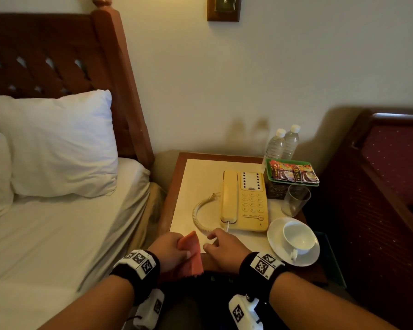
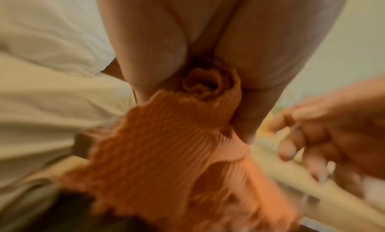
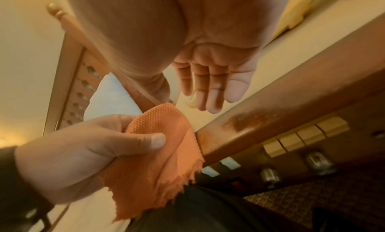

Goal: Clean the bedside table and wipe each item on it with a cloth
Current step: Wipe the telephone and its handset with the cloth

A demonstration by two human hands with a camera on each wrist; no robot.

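Note:
The bedside table (image 1: 196, 177) has a cream top with a wooden rim. At its front edge my left hand (image 1: 168, 250) grips an orange cloth (image 1: 192, 252), thumb pressed over the fabric; the cloth (image 3: 158, 154) hangs down past the wooden edge (image 3: 270, 103), and in the left wrist view the cloth (image 2: 166, 153) is bunched in the palm. My right hand (image 1: 224, 244) hovers just right of it with straight, relaxed fingers (image 3: 210, 90), holding nothing. A yellow telephone (image 1: 244, 201) with a coiled cord (image 1: 198, 215) lies mid-table.
A white cup on a saucer (image 1: 296, 239) sits at the front right, a drinking glass (image 1: 295, 200) behind it, a green tray of sachets (image 1: 292, 173) and two water bottles (image 1: 283, 144) at the back right. The bed (image 1: 57, 222) lies left, an upholstered chair (image 1: 379, 186) right.

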